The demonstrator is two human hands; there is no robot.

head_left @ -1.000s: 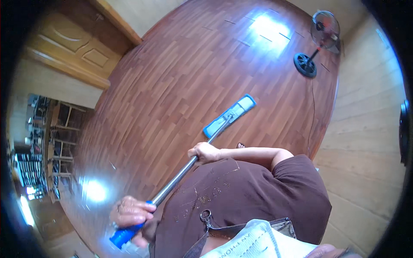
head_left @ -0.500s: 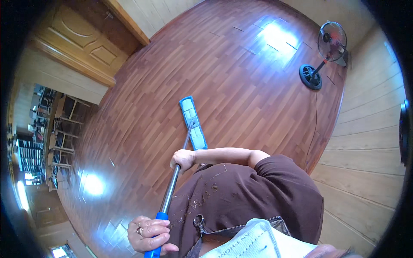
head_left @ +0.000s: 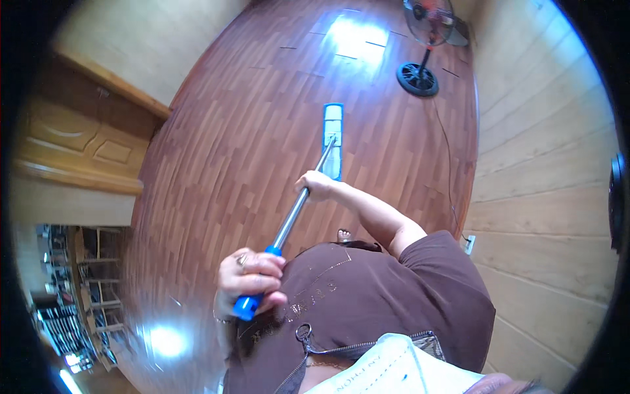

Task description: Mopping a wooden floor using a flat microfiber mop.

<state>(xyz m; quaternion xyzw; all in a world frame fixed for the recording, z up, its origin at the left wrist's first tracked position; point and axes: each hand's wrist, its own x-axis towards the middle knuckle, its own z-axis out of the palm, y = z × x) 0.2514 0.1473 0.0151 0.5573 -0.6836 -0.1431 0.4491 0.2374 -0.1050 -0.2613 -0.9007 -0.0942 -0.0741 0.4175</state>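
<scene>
A flat mop with a blue-edged, pale rectangular head (head_left: 333, 157) lies on the wood-plank floor ahead of me. Its metal pole (head_left: 287, 226) slants back toward my body. Near the pole's top end, my left hand (head_left: 251, 279) is closed round the blue grip (head_left: 247, 307), with a ring on one finger. Farther down the pole, closer to the mop head, my right hand (head_left: 315, 185) is wrapped round the bare metal, its arm stretched forward. Below my right forearm, part of one of my feet (head_left: 344, 234) shows.
A standing fan (head_left: 417, 79) with a round black base is at the far right, its cord (head_left: 446, 141) running along the wall to a socket (head_left: 470, 244). A wooden door (head_left: 79, 141) is on the left, and cluttered wooden racks (head_left: 85, 282) stand at the lower left.
My view has turned, so the door and fan sit differently. The mop head has moved forward and to the right, and both hands have shifted with the pole, keeping their hold.
</scene>
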